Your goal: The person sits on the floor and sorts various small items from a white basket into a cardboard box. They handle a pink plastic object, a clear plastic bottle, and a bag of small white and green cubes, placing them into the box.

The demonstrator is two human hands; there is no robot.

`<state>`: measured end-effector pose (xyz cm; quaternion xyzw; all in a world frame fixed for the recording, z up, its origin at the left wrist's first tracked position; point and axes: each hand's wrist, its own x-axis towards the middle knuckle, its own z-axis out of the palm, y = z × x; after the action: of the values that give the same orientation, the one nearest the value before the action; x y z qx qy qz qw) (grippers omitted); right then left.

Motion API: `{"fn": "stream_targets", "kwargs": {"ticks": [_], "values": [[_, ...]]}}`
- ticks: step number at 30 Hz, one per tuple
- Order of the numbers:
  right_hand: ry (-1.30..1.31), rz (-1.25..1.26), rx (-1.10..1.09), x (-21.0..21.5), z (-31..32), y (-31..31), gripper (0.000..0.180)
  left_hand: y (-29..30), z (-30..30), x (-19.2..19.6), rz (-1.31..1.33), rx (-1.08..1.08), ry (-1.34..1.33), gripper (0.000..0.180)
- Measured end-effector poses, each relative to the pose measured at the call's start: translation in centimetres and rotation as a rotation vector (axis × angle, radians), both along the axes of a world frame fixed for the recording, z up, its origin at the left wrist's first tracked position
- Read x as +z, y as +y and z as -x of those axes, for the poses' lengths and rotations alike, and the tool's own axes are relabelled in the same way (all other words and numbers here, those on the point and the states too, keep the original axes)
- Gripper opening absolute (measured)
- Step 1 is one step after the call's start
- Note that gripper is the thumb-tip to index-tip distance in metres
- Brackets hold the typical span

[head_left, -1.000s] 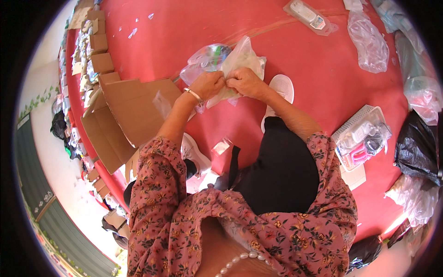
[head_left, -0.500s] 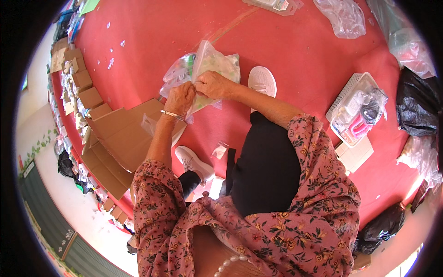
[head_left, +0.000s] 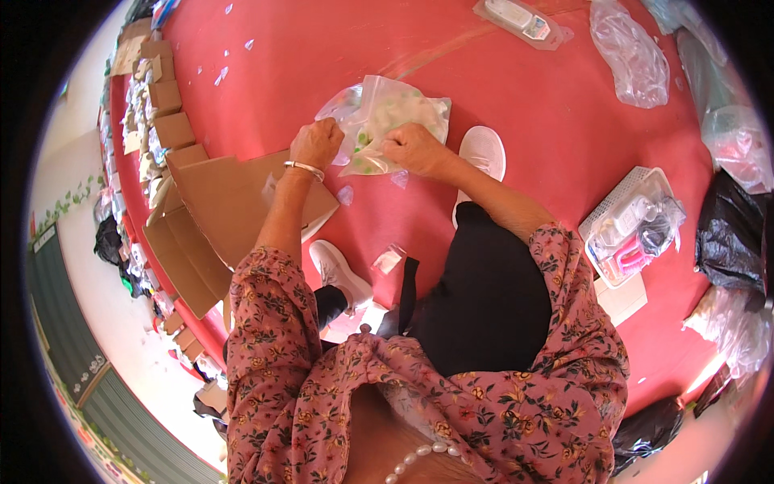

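Note:
A clear plastic bag (head_left: 413, 109) with green patches lies in front of me on the red floor, and a second piece of clear plastic (head_left: 343, 109) shows behind its left side. My right hand (head_left: 415, 149) is closed at the bag's lower front, fingers pinched against the plastic. To the left, my left hand (head_left: 316, 143) is curled into a fist beside the clear plastic; whatever its fingers may hold is hidden. A bracelet (head_left: 305, 170) circles the left wrist.
An opened cardboard box (head_left: 234, 198) stands at my left, near a row of small boxes (head_left: 173, 129). A white basket (head_left: 625, 214) of packaged goods sits at right, near a black bag (head_left: 730, 230). Farther off lie a plastic package (head_left: 520, 20) and a crumpled clear bag (head_left: 633, 56).
My hands, close together at the bag before, have moved apart, the left one away to the left. The whole view has shifted slightly.

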<state>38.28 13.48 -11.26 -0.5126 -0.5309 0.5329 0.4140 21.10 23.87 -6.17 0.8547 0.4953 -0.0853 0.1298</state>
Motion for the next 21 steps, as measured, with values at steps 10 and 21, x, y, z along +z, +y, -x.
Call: {"fn": "stream_targets", "kwargs": {"ticks": [10, 21], "values": [[0.08, 0.123, -0.07, 2.8, -5.1, -3.4, 0.026, -0.2, 0.3, 1.0, -0.266, 0.148, 0.051, 0.023], [-0.01, 0.221, -0.116, 3.8, -5.3, -3.7, 0.029, -2.4, 0.6, 2.7, -0.22, 0.135, 0.026, 0.018]]}}
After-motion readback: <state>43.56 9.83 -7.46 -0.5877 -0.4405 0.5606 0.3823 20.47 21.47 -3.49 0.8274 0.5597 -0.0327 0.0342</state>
